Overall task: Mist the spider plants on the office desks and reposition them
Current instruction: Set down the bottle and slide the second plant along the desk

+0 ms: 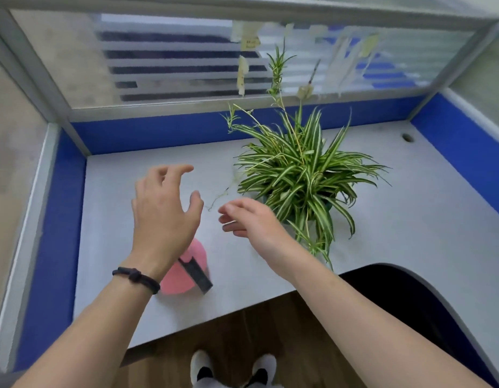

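I observe both my left hand (165, 208) and right hand (249, 218) empty with fingers spread, the spray bottle (186, 268) lying on the desk (410, 233), and the plant (301, 175) apparently not yet moved.

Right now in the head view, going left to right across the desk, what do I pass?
Blue partition panel → left hand → right hand → spider plant → cable hole. The pink spray bottle sits under the left wrist, so it is left out.
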